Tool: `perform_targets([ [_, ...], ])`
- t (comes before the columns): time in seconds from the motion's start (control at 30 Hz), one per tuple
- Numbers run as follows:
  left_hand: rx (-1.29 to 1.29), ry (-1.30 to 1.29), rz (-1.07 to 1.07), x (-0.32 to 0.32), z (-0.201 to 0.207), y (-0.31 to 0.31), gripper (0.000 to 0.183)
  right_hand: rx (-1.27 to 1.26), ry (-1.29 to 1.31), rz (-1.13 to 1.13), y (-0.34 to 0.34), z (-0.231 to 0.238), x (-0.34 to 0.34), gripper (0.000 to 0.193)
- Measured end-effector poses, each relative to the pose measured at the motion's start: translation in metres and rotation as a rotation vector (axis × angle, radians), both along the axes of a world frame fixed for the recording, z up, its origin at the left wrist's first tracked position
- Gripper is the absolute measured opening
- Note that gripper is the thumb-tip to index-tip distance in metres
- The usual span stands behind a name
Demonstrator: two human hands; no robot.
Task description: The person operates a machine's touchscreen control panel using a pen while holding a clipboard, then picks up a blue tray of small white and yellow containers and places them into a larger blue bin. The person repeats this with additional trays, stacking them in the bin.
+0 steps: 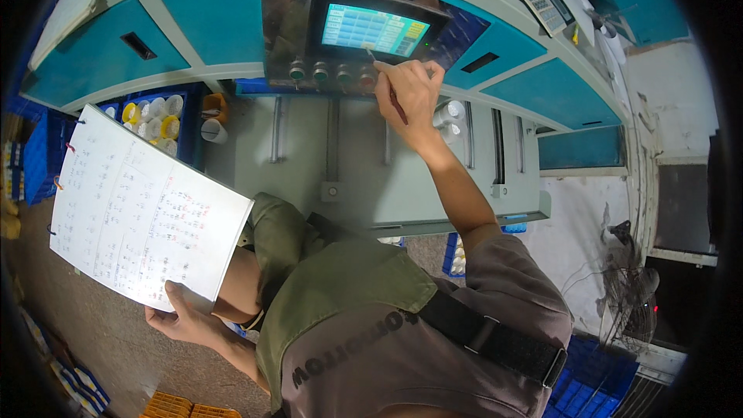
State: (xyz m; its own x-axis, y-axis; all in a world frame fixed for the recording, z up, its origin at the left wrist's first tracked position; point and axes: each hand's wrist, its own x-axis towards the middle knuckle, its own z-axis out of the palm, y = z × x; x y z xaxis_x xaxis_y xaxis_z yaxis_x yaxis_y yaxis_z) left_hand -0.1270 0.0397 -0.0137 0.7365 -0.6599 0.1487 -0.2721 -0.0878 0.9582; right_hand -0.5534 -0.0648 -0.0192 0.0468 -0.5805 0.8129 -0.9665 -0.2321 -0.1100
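Low on the left, my left hand [186, 319] grips the bottom edge of a ring-bound notebook [147, 205], thumb on the page. Its white sheets carry handwriting in dark and red ink, with coloured rings along the left edge. My right hand [416, 97] is closed around a slim pen [398, 108] with a dark red barrel. The pen's pale tip is at the lower edge of a lit touchscreen [370, 29]; I cannot tell whether it touches. Below the screen runs a row of round push buttons [320, 72], the rightmost partly behind my fingers.
The screen sits in a teal and grey machine cabinet [209, 19]. A calculator [535, 1] lies on its top right. White and yellow cylinders [157, 118] fill a blue crate at left. An orange container [214, 108] stands beside it. A wire-caged fan [631, 286] is at right.
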Motion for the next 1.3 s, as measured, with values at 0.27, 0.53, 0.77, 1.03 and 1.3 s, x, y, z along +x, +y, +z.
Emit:
perform_targets([
  [0.27, -0.011, 0.005, -0.020, 0.001, 0.000, 0.000, 0.039, -0.061, 0.021, -0.054, 0.007, 0.012, -0.002, 0.025],
  [0.53, -0.071, 0.025, -0.044, 0.011, -0.011, 0.002, 0.039, 0.009, -0.003, 0.074, -0.007, 0.015, 0.012, 0.023],
  [0.77, -0.087, -0.003, -0.012, 0.005, -0.006, 0.001, 0.033, 0.070, -0.005, 0.108, -0.022, 0.010, 0.020, 0.020],
  [1.03, -0.104, 0.041, -0.017, 0.003, -0.008, 0.007, 0.038, 0.059, 0.167, 0.043, -0.016, 0.003, 0.008, 0.021],
  [1.3, -0.262, 0.226, -0.207, 0.006, 0.002, 0.012, 0.049, 0.057, 0.162, 0.067, -0.011, 0.001, 0.014, 0.021],
])
